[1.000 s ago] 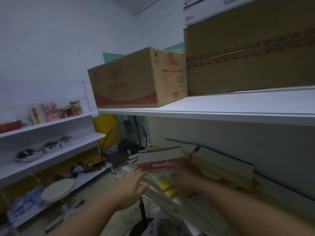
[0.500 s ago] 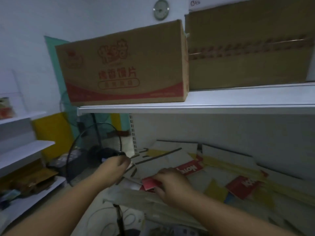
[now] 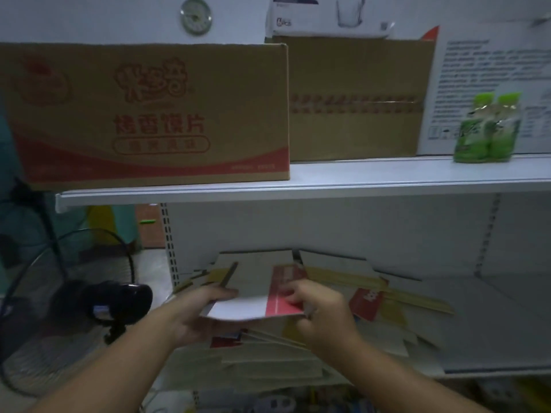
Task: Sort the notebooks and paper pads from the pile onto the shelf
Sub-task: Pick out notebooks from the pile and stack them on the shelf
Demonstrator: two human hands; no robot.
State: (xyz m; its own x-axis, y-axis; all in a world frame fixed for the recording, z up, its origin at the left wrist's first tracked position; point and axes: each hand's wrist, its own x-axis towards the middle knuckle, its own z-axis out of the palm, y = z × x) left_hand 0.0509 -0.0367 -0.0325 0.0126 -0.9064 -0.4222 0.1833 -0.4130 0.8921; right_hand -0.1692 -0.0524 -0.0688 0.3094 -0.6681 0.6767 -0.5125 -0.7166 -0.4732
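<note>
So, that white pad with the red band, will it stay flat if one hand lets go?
Probably not: the pad looks thin, and its near edge bows between the left hand and right hand, so expect droop. It likely weighs little, since finger grips at its ends carry it. The pile beneath lies loose and slanted, so it may slide if nudged.

Two bare hands show: the left hand (image 3: 193, 314) and the right hand (image 3: 322, 308), both gripping one white paper pad with a red band (image 3: 253, 296). Beneath them lies one pile of white, yellow and red pads (image 3: 372, 296), too overlapped to count. Above the hands stand two brown cardboard boxes, the red-printed box (image 3: 149, 114) and the taped plain box (image 3: 354, 99), plus one round wall clock (image 3: 196, 15). Up right of the right hand are two green pouches (image 3: 486, 129). Left of the left hand stands one black fan (image 3: 74, 308).
</note>
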